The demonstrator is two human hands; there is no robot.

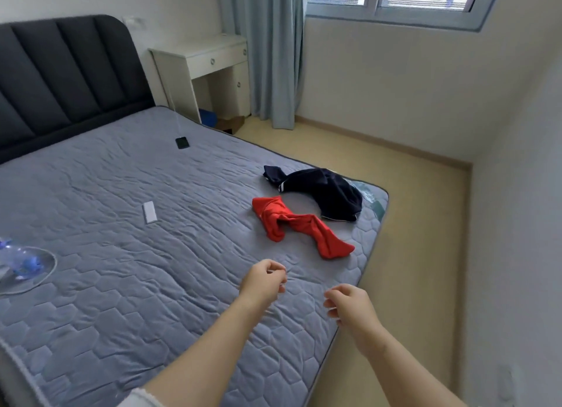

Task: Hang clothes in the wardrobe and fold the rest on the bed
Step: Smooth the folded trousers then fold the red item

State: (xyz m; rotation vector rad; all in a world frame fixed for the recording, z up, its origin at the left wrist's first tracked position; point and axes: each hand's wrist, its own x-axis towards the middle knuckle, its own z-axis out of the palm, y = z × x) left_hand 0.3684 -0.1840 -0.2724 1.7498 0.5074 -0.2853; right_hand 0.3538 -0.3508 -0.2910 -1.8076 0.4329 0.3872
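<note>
Head view — phone [182, 142], white remote [149, 212] on bed [121, 269], red garment [292, 224] beside navy garment [322, 190]

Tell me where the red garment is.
Head view: the red garment lies crumpled on the bed near its right corner, just in front of the navy garment.

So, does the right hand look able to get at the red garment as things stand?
Probably yes. The right hand hovers empty near the mattress corner, and the red garment lies crumpled just beyond it with nothing between them. The navy garment sits farther back, out of the way.
</note>
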